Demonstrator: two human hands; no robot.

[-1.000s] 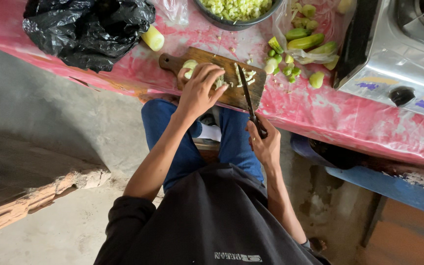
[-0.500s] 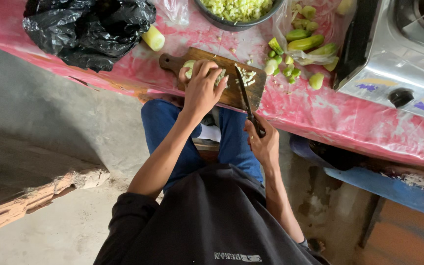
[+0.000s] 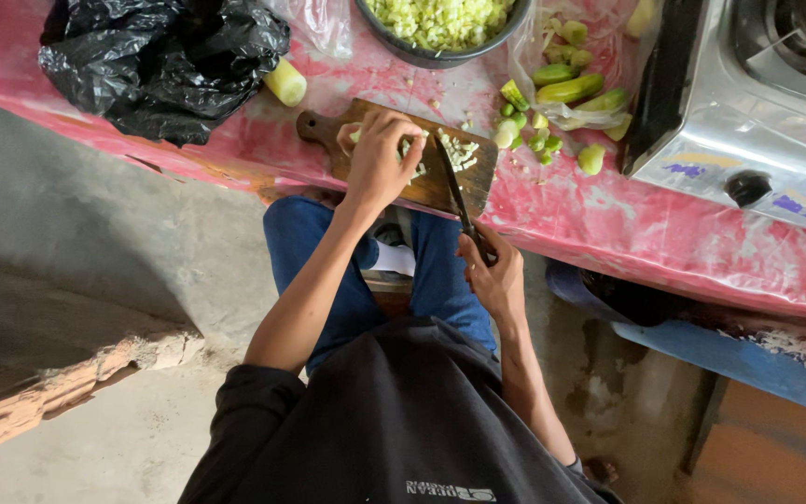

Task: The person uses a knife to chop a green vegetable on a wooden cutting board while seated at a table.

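Since a second earlier, our knife (image 3: 454, 182) had swung down onto the cutting board (image 3: 324, 131), right hand (image 3: 494, 275) clenched on its handle; left hand (image 3: 377, 159), at nine o'clock, pressed the vegetable piece (image 3: 410, 149), more chopped bits (image 3: 462, 149) showing.

wood, plastic and steel on the table

matt brown wooden cutting board (image 3: 328, 140); dark knife (image 3: 454, 182) blade; glossy crinkled black plastic bag (image 3: 160, 61); shiny brushed-metal stove (image 3: 757, 112); table (image 3: 664, 233) under worn, blotchy pink plastic sheet.
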